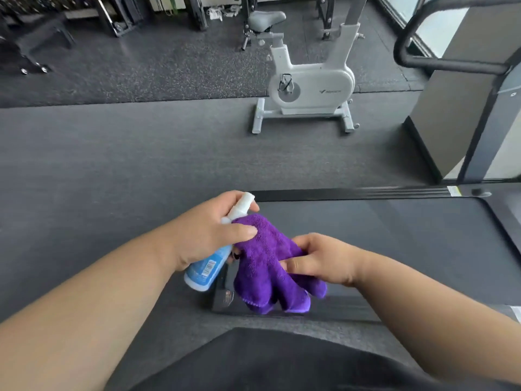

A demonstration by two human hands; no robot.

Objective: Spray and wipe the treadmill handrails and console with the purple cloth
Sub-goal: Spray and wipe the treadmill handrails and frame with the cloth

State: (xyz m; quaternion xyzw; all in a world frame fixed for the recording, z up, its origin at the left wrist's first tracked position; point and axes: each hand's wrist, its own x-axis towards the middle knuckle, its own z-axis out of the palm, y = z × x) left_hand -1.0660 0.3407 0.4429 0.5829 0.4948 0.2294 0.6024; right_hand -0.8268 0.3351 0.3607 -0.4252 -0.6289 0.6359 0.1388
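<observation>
We see the cloth (270, 266), deep purple, plush and bunched, drooping in folds above the treadmill belt (394, 235). Our right hand (324, 261) pinches its side; our left hand (214, 230) grips a blue bottle (207, 263) and clamps the cloth's top corner.

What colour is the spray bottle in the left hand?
Light blue with a white nozzle; the spray bottle shows in the head view.

Gym — exercise bike (307, 88), treadmill (423, 235), perhaps racks (118, 15)

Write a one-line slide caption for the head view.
Left hand grips a blue spray bottle while right hand holds the purple cloth above the treadmill belt.
</observation>
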